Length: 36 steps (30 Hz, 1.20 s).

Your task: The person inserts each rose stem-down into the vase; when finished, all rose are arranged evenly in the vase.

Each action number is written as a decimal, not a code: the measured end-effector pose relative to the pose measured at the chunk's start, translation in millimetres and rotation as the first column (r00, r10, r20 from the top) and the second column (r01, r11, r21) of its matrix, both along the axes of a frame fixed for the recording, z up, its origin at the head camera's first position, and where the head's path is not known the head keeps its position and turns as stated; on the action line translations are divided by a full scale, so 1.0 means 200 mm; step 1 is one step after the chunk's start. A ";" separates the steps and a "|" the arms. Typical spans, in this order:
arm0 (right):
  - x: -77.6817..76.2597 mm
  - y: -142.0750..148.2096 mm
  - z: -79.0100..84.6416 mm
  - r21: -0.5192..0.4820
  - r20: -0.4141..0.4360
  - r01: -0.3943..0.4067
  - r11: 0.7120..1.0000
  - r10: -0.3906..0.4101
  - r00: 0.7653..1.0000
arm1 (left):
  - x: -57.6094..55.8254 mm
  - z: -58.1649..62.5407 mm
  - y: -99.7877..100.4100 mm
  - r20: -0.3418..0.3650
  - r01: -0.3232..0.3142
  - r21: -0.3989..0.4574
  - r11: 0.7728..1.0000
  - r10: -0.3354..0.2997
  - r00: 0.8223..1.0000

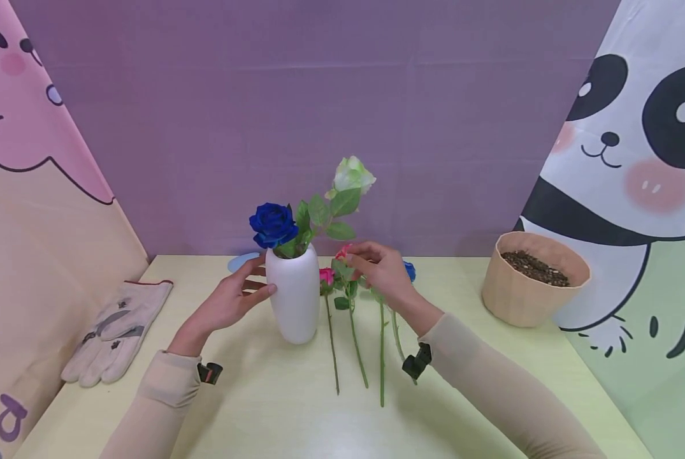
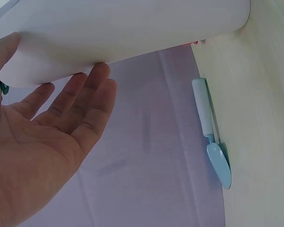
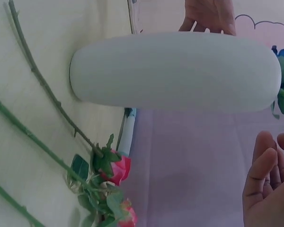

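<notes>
A white vase stands upright on the table, holding a blue rose and a white rose with green leaves. My left hand is at the vase's left side; its thumb and fingertips touch the wall with the fingers fairly extended. On the other side, my right hand hovers near the vase's top, above the lying flowers. In the right wrist view its fingers are loosely bent, with nothing visible between them. A pink rose lies nearby on its stem.
Several stemmed flowers lie right of the vase, among them another blue rose, partly hidden by my right hand. A light-blue trowel lies behind the vase. Work gloves lie at left; a tan pot of dark soil stands at right.
</notes>
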State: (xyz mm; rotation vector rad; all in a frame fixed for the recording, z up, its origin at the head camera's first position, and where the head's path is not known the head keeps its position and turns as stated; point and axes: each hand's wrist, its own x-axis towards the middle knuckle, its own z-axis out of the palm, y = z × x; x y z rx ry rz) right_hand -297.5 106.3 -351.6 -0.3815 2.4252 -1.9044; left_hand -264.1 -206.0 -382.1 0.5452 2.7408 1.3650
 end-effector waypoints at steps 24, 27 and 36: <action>-0.07 0.26 -0.13 0.070 0.053 0.112 0.991 -0.115 0.992 | 0.00 0.00 -0.01 0.019 -0.005 0.006 1.000 0.005 1.000; -0.08 0.28 -0.16 0.088 0.063 0.113 0.990 -0.119 0.991 | 0.00 0.00 -0.01 0.024 -0.005 0.000 1.000 0.005 1.000; -0.10 0.35 -0.23 0.120 0.081 0.129 0.984 -0.139 0.987 | 0.00 0.00 -0.01 0.020 -0.014 -0.012 1.000 0.014 1.000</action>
